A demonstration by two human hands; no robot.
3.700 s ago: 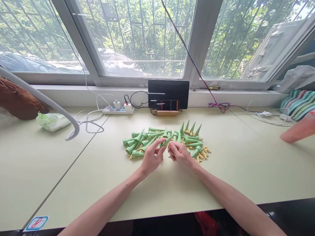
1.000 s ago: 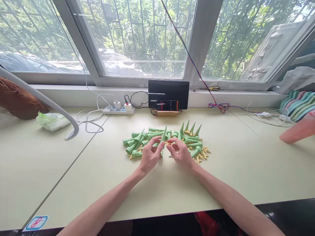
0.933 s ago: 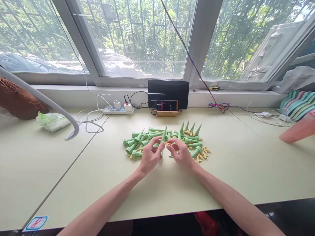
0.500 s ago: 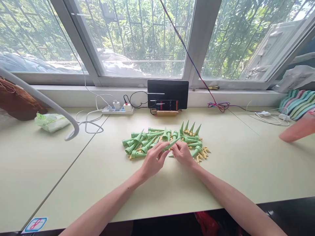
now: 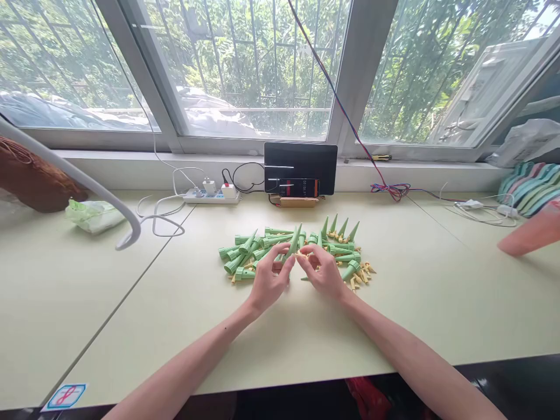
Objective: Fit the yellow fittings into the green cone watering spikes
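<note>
My left hand [image 5: 269, 281] is closed around a green plant watering spike [image 5: 294, 241], whose point tilts upward and slightly right. Thumb and forefinger of my right hand [image 5: 324, 274] pinch a small pale-yellow valve piece [image 5: 300, 255] close beside the spike; I cannot tell if the two parts touch. Several more green spikes [image 5: 245, 256] lie in a loose pile behind and left of my hands. To the right, loose yellow valve pieces [image 5: 361, 274] lie by another green spike [image 5: 350, 269]. Several spikes [image 5: 343, 228] stand point-up at the pile's back right, with yellow parts at their bases.
A dark tablet [image 5: 301, 160] and a phone [image 5: 299, 187] lean at the sill. Left of them is a power strip [image 5: 212, 195] with cables. A white curved tube [image 5: 100, 198] reaches in from the left. A pinkish object [image 5: 531, 230] lies far right.
The spike in my left hand has swung from pointing right to pointing upward. My right hand's fingers have opened out a little, and the yellow piece now shows between them.
</note>
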